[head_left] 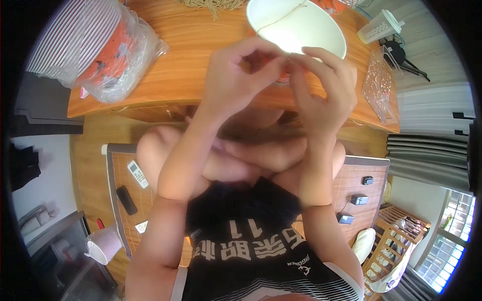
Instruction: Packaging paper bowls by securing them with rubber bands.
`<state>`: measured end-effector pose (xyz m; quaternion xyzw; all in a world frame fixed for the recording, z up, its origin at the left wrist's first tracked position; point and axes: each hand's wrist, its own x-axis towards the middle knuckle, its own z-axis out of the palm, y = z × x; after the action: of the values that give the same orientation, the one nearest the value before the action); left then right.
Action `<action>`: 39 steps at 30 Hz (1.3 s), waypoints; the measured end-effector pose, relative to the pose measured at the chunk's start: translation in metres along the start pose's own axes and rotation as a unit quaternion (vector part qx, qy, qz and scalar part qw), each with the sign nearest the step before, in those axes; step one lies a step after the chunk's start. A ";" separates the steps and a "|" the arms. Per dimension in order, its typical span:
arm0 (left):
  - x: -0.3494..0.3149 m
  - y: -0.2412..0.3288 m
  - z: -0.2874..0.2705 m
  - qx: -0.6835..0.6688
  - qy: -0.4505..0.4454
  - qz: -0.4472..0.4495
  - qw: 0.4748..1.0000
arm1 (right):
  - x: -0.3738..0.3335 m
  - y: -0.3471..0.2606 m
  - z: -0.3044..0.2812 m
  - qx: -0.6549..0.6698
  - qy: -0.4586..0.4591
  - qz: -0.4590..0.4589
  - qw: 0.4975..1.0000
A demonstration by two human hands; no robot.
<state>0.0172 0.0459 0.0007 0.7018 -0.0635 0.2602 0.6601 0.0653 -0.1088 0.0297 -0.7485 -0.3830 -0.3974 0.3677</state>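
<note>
Slippage could come from so fine a hold: left hand (233, 83) and right hand (326, 93) meet in a narrow, pinched grip, whatever lies between too small to tell. A knock might also shift the bucket (324, 32), just beyond them on the tabletop (186, 55): wide-mouthed, smooth white inside, a thin tan cord (282, 18) across its mouth.
</note>
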 end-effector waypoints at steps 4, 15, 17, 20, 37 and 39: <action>0.001 0.001 0.003 -0.012 0.017 -0.024 1.000 | -0.025 -0.010 0.001 0.017 0.061 0.050 0.997; -0.003 -0.008 0.003 -0.029 0.026 -0.005 0.999 | -0.038 -0.048 0.024 0.503 0.085 0.551 0.660; -0.003 -0.006 0.004 -0.003 0.042 0.026 0.999 | -0.037 -0.046 0.032 0.505 0.100 0.541 0.664; -0.003 -0.010 0.000 -0.001 0.045 0.029 0.999 | -0.039 -0.047 0.035 0.503 0.114 0.540 0.665; -0.003 0.009 0.003 -0.023 0.030 -0.086 0.996 | -0.053 -0.041 0.047 0.377 0.103 0.426 0.816; -0.004 0.007 0.003 -0.068 0.031 -0.083 0.994 | -0.054 -0.040 0.047 0.369 0.099 0.429 0.819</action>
<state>0.0117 0.0414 0.0051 0.6500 -0.0021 0.2210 0.7271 0.0242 -0.0662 -0.0277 -0.6020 -0.1028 -0.1007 0.7855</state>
